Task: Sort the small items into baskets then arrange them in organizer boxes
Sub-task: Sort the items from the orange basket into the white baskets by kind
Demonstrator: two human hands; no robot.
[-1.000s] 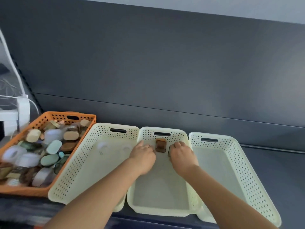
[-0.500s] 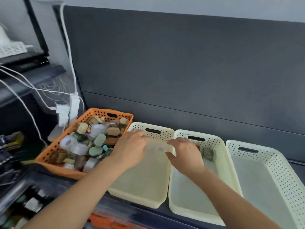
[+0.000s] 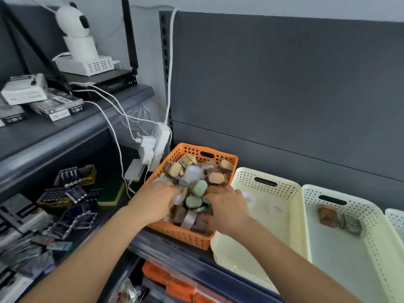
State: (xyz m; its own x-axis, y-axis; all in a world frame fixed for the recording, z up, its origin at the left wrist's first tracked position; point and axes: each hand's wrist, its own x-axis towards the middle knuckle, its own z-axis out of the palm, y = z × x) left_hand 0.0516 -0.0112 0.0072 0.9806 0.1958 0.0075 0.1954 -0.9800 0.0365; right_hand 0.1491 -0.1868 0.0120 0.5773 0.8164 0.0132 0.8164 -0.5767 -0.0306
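An orange basket (image 3: 185, 236) full of several small cases, green, tan, brown and white, stands on the dark shelf. Both my hands are down in its pile. My left hand (image 3: 156, 200) lies on the left side of the heap with its fingertips buried among the items beside a white round case (image 3: 177, 199). My right hand (image 3: 227, 208) rests with spread fingers on the right side of the pile. To the right, a cream basket (image 3: 284, 235) holds two pale round items (image 3: 276, 208). A second cream basket (image 3: 371, 243) holds a brown case (image 3: 326, 216) and a clear grey case (image 3: 352, 225).
A third cream basket (image 3: 396, 218) shows at the right edge. A white power strip (image 3: 160, 145) with plugs and cables hangs just left of the orange basket. The left shelving holds battery packs (image 3: 72, 193), boxes and a white camera (image 3: 75, 20). Orange packs (image 3: 166, 278) lie below.
My view swung left. Both hands left the cream baskets and moved left into the orange basket, where they now lie on the pile.
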